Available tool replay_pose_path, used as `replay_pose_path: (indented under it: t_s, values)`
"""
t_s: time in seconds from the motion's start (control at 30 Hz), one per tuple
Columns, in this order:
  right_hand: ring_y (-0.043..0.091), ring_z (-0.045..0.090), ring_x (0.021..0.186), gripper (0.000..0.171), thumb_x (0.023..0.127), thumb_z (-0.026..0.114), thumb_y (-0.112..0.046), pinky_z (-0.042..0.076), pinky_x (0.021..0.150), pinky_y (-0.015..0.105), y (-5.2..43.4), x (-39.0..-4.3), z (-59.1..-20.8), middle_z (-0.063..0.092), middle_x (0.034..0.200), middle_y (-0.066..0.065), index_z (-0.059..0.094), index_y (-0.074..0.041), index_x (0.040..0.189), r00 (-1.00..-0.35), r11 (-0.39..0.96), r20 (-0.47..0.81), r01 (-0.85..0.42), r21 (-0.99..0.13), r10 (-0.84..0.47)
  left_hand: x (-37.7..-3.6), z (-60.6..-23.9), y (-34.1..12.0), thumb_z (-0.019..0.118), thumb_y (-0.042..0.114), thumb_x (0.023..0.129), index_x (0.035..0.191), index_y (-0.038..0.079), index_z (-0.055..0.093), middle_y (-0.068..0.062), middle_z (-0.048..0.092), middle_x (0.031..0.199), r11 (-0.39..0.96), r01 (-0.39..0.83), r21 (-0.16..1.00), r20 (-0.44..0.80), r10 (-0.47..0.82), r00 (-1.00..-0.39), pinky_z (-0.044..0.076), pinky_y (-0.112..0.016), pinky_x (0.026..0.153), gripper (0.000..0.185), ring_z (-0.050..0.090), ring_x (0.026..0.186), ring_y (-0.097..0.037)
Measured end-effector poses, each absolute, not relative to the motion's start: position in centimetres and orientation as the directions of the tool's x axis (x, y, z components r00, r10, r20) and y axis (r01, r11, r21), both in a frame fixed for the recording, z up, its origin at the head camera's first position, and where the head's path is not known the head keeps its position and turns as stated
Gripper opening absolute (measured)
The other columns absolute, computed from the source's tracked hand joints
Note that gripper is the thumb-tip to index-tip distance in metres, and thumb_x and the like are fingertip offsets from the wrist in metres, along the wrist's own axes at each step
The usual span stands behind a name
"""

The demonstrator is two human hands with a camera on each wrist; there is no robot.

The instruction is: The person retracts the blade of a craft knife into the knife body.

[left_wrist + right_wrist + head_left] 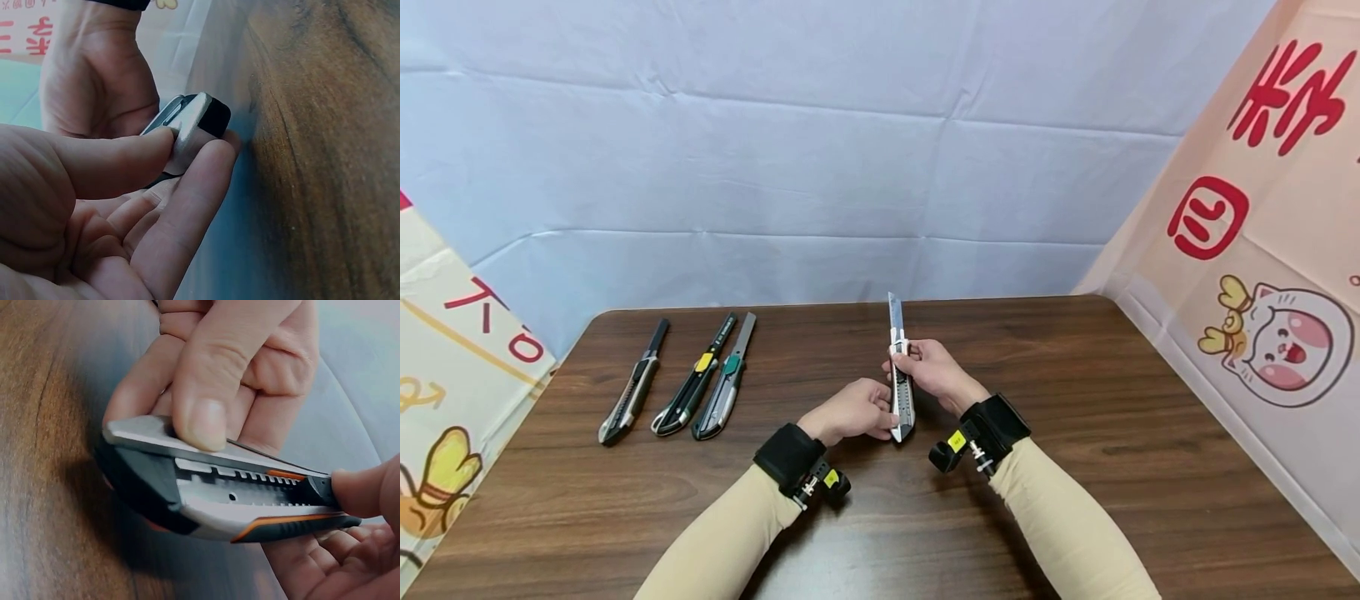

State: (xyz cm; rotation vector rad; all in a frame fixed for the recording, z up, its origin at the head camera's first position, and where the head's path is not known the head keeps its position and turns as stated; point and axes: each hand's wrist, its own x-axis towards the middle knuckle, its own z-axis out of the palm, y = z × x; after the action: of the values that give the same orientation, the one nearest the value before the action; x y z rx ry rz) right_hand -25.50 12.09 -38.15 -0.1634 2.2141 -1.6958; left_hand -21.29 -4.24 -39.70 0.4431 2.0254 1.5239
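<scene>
Your fingers are hiding much of the utility knife (901,379), held above the wooden table (1075,400) with its steel blade extended. Your left hand (850,410) is pinching its rounded grey-and-black butt end, while your right hand (928,367) is gripping the ridged slider section.

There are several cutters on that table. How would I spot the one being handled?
Start at the dark wooden table and look to its middle, where the left hand and right hand meet. Between them is a silver and black utility knife, its blade pointing at the far wall. Unlike the three knives lying in a row to the left, it is held.
</scene>
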Motion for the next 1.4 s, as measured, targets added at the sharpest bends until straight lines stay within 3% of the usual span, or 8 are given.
replay_pose_path:
  t_s: [0.27,0.53,0.8,1.1,1.4]
  values:
    - [0.013,0.065,0.09,0.035,0.104,0.043,-0.011,0.052,0.087,0.029,12.19,-25.63,-37.97,0.066,0.12,0.023,0.049,0.009,0.133,-0.931,0.326,-0.243,0.148,-0.934,-0.273,-21.35,-39.95,-4.28,0.056,-0.002,0.093,0.114,-0.013,0.059,-0.023,0.07,0.104,0.301,-0.077,0.95,-0.241,0.557,-0.795,0.061,-0.033,0.08,0.024,0.067,0.084,-0.014]
    - [0.011,0.065,0.088,0.038,0.103,0.049,-0.021,0.048,0.079,0.025,12.41,-25.6,-37.46,0.069,0.116,0.017,0.054,0.005,0.13,-0.944,0.281,-0.232,0.163,-0.946,-0.233,-21.06,-40.01,-4.35,0.053,0.001,0.096,0.116,-0.012,0.059,-0.022,0.07,0.107,0.251,-0.096,0.963,-0.224,0.552,-0.803,0.061,-0.032,0.081,0.024,0.064,0.081,-0.011]
    - [0.008,0.069,0.085,0.052,0.103,0.047,-0.038,0.057,0.077,0.025,12.25,-25.39,-37.52,0.073,0.104,0.008,0.058,0.007,0.126,-0.927,0.241,-0.268,0.206,-0.948,-0.262,-20.93,-39.37,-4.72,0.05,0.003,0.099,0.125,-0.012,0.055,-0.024,0.067,0.114,0.221,-0.089,0.971,-0.199,0.545,-0.814,0.06,-0.031,0.085,0.03,0.065,0.091,-0.012]
    - [0.01,0.069,0.077,0.048,0.104,0.047,-0.032,0.055,0.079,0.023,11.63,-25.12,-37.75,0.072,0.104,0.017,0.057,0.011,0.123,-0.947,0.206,-0.221,0.174,-0.963,-0.232,-20.81,-39.53,-4.57,0.051,0.004,0.098,0.119,-0.012,0.058,-0.023,0.069,0.109,0.226,-0.098,0.969,-0.206,0.523,-0.827,0.061,-0.033,0.08,0.027,0.066,0.082,-0.014]
    - [0.01,0.069,0.076,0.042,0.104,0.047,-0.026,0.055,0.076,0.022,11.56,-25.02,-38.01,0.071,0.098,0.012,0.056,0.011,0.123,-0.949,0.205,-0.21,0.163,-0.965,-0.235,-20.82,-39.85,-4.32,0.052,0.004,0.097,0.115,-0.01,0.06,-0.022,0.07,0.105,0.249,-0.099,0.963,-0.216,0.5,-0.839,0.062,-0.033,0.077,0.024,0.067,0.08,-0.015]
